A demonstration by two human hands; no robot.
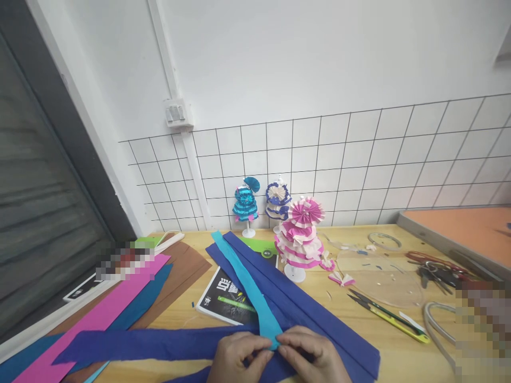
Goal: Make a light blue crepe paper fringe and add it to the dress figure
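Since both of my hands are on it, the light blue strip (249, 287) is easy to place: near end between my fingertips, the rest running away and slightly left over dark blue paper. Left hand (239, 357): thumb and forefinger pinching the strip's near end from the left. Right hand (311, 356): same pinch from the right, tips just beside the left ones. Strip is widest close to my fingers, narrower farther out.

Under and around it: long dark blue strip (151, 343) going left from my left hand, and a wide folded dark blue sheet (319, 316) running diagonally past my right hand. Left side of the tabletop (403, 361): pink strip (104, 314) on top of teal paper (147, 295) and brown paper (186, 268). Right side: yellow-handled cutter (387, 315), pointed end away from me.

Next out: black booklet (221, 290), partly under the blue paper; small pink-and-white bow (341, 279); keys (433, 274) far right.

Farther: pink-and-white paper dress (299, 242) upright on a white stand. Behind it, cream-and-blue dress (277, 201), teal dress (245, 205) to its left, both near the tiled wall (343, 165).
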